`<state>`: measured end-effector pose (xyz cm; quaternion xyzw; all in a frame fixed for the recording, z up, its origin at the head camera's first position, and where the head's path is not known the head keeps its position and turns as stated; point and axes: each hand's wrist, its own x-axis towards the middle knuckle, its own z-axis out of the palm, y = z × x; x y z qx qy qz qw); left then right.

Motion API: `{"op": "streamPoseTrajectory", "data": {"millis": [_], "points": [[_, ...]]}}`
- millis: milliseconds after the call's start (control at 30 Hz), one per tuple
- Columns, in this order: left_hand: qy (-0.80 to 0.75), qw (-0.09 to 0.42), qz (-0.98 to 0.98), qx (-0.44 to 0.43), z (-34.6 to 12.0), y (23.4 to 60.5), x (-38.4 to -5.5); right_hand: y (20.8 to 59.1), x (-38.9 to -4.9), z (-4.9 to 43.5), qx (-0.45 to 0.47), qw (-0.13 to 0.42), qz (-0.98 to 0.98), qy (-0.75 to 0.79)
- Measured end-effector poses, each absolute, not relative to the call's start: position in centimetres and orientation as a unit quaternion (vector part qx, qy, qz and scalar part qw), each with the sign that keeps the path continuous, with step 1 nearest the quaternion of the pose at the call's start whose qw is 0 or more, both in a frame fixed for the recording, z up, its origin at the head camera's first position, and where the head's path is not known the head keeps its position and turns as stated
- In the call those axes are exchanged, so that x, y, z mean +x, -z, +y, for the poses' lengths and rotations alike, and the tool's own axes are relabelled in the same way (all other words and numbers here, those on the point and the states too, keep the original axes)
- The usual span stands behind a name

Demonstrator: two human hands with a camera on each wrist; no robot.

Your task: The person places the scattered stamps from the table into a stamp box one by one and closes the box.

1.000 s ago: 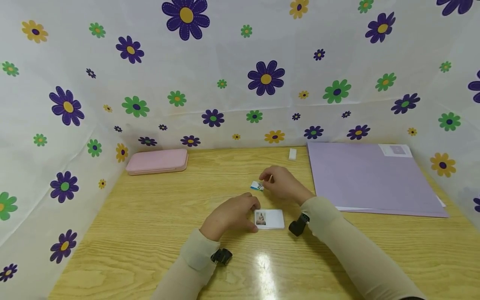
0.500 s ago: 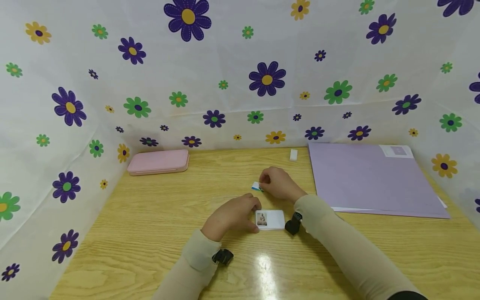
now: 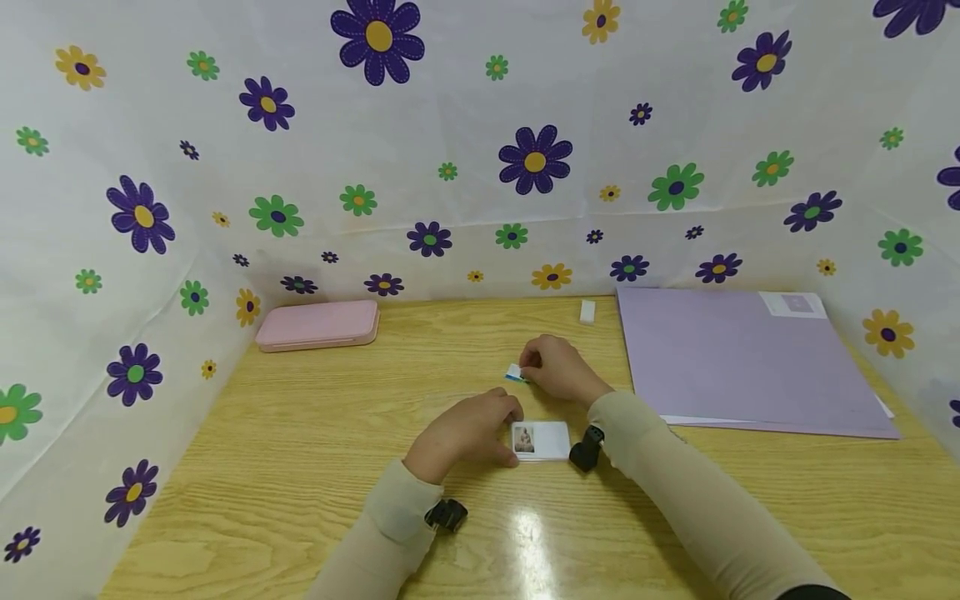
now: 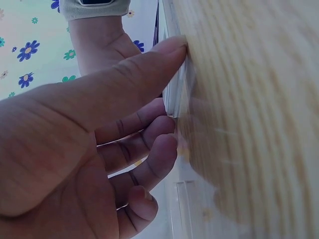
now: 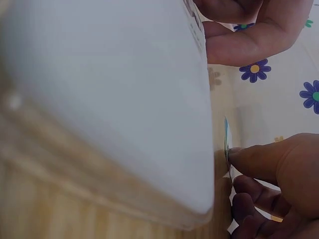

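In the head view a white rectangular card (image 3: 552, 440) with a clear rim and a small picture at its left end lies flat on the table. My left hand (image 3: 463, 429) holds its left end, thumb at the near edge and fingers at the far edge. In the left wrist view the thumb (image 4: 144, 69) presses against the clear layered edge (image 4: 173, 94). Beyond the white card, my right hand (image 3: 558, 367) pinches a small white piece with a blue-green strip (image 3: 514, 373), partly hidden by the fingers. The right wrist view shows this thin piece (image 5: 227, 137) edge-on at the thumb tip.
A pink case (image 3: 318, 326) sits at the back left. A small white block (image 3: 587, 312) stands near the back edge. At the right lies a large lilac folder (image 3: 742, 358) with white paper under it. Flower-printed cloth (image 3: 450, 108) encloses the table's back and sides.
My right hand has moved slightly left onto the small piece, covering more of it, and its fingers have closed on it. The left hand and white card have stayed in place.
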<state>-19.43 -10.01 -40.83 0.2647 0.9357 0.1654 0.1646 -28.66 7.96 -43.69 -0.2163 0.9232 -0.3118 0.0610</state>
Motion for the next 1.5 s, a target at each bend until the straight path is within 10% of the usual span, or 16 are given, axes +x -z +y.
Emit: {"op": "streamPoseTrajectory", "data": {"millis": [1500], "points": [[-0.167, 0.16, 0.935, 0.267, -9.9, 41.1, -19.4, 41.4, -25.6, 11.8, -0.241, 0.064, 0.877, 0.411]]}}
